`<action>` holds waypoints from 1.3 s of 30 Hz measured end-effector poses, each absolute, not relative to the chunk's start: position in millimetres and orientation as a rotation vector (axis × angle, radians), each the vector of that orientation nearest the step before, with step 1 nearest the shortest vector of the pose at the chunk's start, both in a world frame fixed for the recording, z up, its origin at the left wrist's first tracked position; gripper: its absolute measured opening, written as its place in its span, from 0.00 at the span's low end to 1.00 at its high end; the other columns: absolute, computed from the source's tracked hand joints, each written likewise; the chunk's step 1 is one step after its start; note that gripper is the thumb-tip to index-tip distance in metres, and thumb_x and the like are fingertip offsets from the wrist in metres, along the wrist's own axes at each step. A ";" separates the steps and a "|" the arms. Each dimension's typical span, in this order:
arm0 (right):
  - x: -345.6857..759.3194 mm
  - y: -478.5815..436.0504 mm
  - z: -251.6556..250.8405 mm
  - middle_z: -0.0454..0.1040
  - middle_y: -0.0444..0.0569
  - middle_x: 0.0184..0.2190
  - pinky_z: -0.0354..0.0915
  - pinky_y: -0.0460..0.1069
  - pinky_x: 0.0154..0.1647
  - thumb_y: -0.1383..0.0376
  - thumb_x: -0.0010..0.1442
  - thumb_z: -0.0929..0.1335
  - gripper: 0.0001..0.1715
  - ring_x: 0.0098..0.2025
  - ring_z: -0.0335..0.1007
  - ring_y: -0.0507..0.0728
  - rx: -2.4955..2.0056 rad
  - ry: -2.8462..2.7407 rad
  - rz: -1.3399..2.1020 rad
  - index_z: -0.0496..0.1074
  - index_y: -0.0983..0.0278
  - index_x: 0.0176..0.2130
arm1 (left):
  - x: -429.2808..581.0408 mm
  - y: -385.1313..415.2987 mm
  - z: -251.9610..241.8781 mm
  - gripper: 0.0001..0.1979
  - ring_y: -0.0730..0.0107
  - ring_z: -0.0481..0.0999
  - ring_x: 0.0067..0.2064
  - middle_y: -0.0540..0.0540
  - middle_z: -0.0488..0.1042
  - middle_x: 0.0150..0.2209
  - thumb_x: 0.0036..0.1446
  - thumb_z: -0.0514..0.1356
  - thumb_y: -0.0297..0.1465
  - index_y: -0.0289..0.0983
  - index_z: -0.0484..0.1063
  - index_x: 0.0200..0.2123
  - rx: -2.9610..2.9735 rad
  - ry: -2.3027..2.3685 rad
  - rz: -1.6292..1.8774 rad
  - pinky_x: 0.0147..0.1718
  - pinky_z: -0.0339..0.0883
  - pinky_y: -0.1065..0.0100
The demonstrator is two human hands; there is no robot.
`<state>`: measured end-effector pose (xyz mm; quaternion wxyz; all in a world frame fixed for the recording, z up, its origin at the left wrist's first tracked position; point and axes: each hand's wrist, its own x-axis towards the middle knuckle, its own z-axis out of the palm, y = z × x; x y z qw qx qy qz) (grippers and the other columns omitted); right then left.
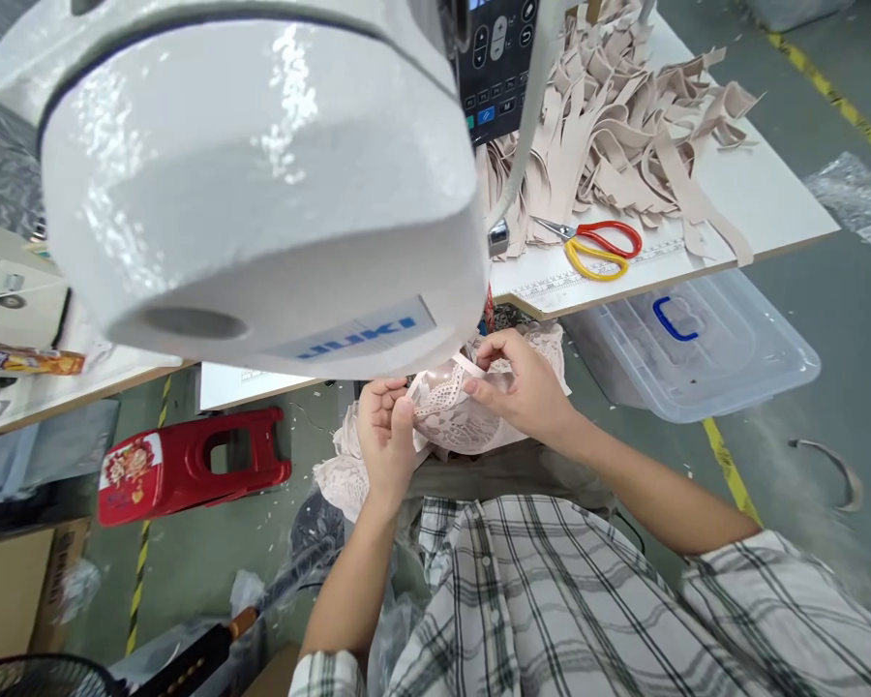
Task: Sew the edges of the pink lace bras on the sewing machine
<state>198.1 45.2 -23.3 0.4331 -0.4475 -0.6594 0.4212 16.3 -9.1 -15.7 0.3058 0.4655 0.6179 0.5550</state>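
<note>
A pale pink lace bra (456,418) lies across my lap, just below the head of the white sewing machine (276,223). My left hand (388,431) pinches its left edge between thumb and fingers. On the other side, my right hand (519,387) grips a narrow pink band at the cup's upper edge with thumb and forefinger. More lace spreads out past both hands. The machine's head hides its needle area and part of the work beneath it.
Red-and-yellow scissors (601,247) and a heap of beige fabric strips (610,136) lie on the white table (784,208). Under its edge stands a clear plastic bin (740,339). A red stool (195,465) is on the floor at left.
</note>
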 end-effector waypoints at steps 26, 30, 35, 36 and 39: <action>229.9 18.5 -8.9 0.77 0.46 0.34 0.67 0.49 0.36 0.52 0.58 0.72 0.15 0.35 0.72 0.54 -1.079 -1.339 1.738 0.78 0.62 0.36 | 23.9 -41.5 -12.4 0.21 0.62 0.80 0.36 0.42 0.79 0.33 0.62 0.59 0.50 0.37 0.73 0.42 1.207 1.321 1.055 0.36 0.74 0.65; 230.4 4.8 -8.4 0.78 0.47 0.34 0.69 0.51 0.39 0.52 0.57 0.72 0.15 0.37 0.74 0.56 -1.048 -1.409 1.778 0.79 0.61 0.34 | 35.3 -35.8 -16.3 0.25 0.54 0.78 0.52 0.38 0.80 0.45 0.62 0.55 0.54 0.38 0.77 0.44 1.067 1.099 0.885 0.52 0.71 0.54; 231.6 -1.3 -36.8 0.79 0.50 0.37 0.67 0.52 0.41 0.52 0.67 0.64 0.18 0.40 0.74 0.58 -0.891 -2.062 1.464 0.77 0.60 0.43 | 16.0 -31.1 13.6 0.14 0.65 0.80 0.37 0.48 0.77 0.28 0.59 0.64 0.46 0.41 0.79 0.32 0.723 0.908 1.047 0.44 0.76 0.59; 234.3 -1.1 -46.3 0.79 0.50 0.36 0.67 0.52 0.40 0.52 0.69 0.61 0.21 0.39 0.74 0.58 -0.866 -2.201 1.368 0.77 0.60 0.43 | 1.5 -30.1 23.4 0.12 0.70 0.76 0.28 0.53 0.70 0.20 0.59 0.65 0.42 0.42 0.77 0.28 0.670 0.908 1.123 0.39 0.76 0.61; 247.5 -0.1 -71.7 0.78 0.53 0.33 0.63 0.51 0.34 0.52 0.72 0.53 0.30 0.34 0.72 0.58 -0.849 -2.512 1.185 0.76 0.63 0.40 | -52.8 -23.0 50.5 0.12 0.83 0.64 0.17 0.61 0.55 0.12 0.65 0.59 0.29 0.40 0.72 0.27 0.537 0.999 1.334 0.32 0.73 0.69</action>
